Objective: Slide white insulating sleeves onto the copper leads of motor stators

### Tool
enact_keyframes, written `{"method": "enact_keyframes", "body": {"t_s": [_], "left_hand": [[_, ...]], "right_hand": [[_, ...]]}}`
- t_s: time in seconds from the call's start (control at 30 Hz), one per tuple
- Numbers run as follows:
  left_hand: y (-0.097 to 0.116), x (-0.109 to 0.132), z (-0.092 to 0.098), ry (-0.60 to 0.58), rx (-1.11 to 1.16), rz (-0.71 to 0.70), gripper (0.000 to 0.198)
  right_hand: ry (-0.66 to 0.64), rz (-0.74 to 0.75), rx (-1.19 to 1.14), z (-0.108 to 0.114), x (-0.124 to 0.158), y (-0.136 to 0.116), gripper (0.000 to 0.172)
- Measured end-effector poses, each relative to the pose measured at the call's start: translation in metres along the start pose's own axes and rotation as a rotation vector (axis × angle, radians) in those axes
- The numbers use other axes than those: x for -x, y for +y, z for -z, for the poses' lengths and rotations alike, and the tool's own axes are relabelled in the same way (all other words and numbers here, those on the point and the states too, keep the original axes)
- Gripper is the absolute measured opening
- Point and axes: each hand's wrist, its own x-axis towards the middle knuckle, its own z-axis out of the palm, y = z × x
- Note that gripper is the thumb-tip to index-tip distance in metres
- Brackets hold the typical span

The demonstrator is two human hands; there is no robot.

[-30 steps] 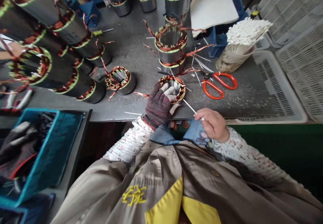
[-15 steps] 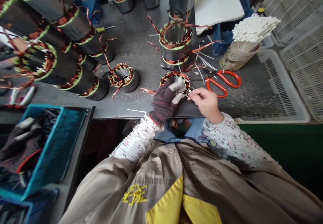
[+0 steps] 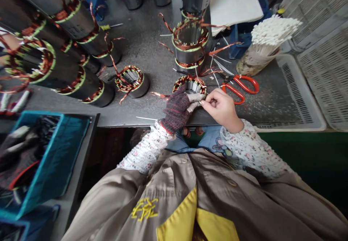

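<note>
A motor stator [image 3: 192, 85] with copper windings stands near the table's front edge. My left hand [image 3: 178, 108], in a dark knitted glove with pale fingertips, is wrapped round its near left side. My bare right hand [image 3: 222, 109] is at the stator's near right rim, thumb and forefinger pinched together on a thin white tie [image 3: 200, 102]. Most of the tie is hidden by my fingers. Copper leads [image 3: 160, 95] stick out to the left of the stator. Red-handled scissors [image 3: 253, 85] lie just beyond my right hand, beside loose white ties [image 3: 223, 67].
Another stator [image 3: 187, 56] stands behind, a smaller-looking one [image 3: 140, 87] to the left. Stacked stators [image 3: 73, 79] fill the left side. A cup [image 3: 248, 65] of white sticks stands right, by a white basket [image 3: 317, 114]. A teal bin [image 3: 61, 161] sits lower left.
My right hand has shifted slightly left and turned, its fingertips closer to my left fingers. My left hand stays on the stator, its fingers slightly further right.
</note>
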Motion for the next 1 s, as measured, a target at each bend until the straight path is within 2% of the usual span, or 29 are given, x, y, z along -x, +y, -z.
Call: {"method": "enact_keyframes", "body": {"t_s": [0.1,0.17,0.27,0.37,0.43,0.47,0.53,0.63,0.73,0.8,0.83,0.9,0.97,1.0], "left_hand": [[-0.002,0.000,-0.002,0.034,-0.017,-0.077,0.019],[-0.001,0.000,-0.004,0.041,-0.032,-0.084,0.018],[0.000,0.000,-0.007,0.062,-0.093,-0.042,0.019],[-0.002,0.002,-0.004,0.050,-0.180,-0.033,0.020],[-0.004,0.003,0.000,0.031,-0.199,-0.078,0.018],[-0.005,0.003,0.001,0.014,-0.204,-0.107,0.017],[-0.005,0.003,0.000,-0.008,-0.223,-0.151,0.015],[0.001,0.004,-0.013,-0.002,-0.271,-0.166,0.014],[0.015,0.006,-0.029,-0.016,-0.347,-0.141,0.015],[0.028,0.007,-0.030,-0.069,-0.406,-0.165,0.017],[0.033,0.007,-0.025,-0.103,-0.441,-0.190,0.020],[0.040,0.007,-0.007,-0.183,-0.515,-0.215,0.032],[0.038,0.003,0.017,-0.311,-0.579,-0.152,0.039],[0.033,0.000,0.029,-0.387,-0.585,-0.100,0.039]], "right_hand": [[-0.087,0.065,-0.024,0.012,0.001,-0.013,0.029],[-0.135,0.114,-0.153,0.025,0.002,-0.024,0.032],[-0.106,0.138,-0.399,0.043,0.003,-0.033,0.030],[-0.207,0.028,-0.646,0.047,0.007,-0.032,0.032],[-0.316,-0.124,-0.813,0.045,0.012,-0.031,0.041],[-0.322,-0.199,-0.857,0.044,0.015,-0.031,0.044],[-0.244,-0.280,-0.875,0.046,0.018,-0.033,0.044],[-0.100,-0.251,-0.865,0.043,0.004,-0.036,0.041],[0.011,-0.214,-0.850,0.021,-0.029,-0.031,0.039],[0.031,-0.237,-0.760,0.004,-0.045,-0.024,0.042],[0.047,-0.225,-0.688,-0.002,-0.047,-0.020,0.042],[0.157,-0.115,-0.467,-0.007,-0.038,-0.014,0.039],[0.317,0.080,-0.194,-0.002,-0.017,-0.009,0.030],[0.354,0.181,-0.068,0.001,-0.005,-0.006,0.025]]}}
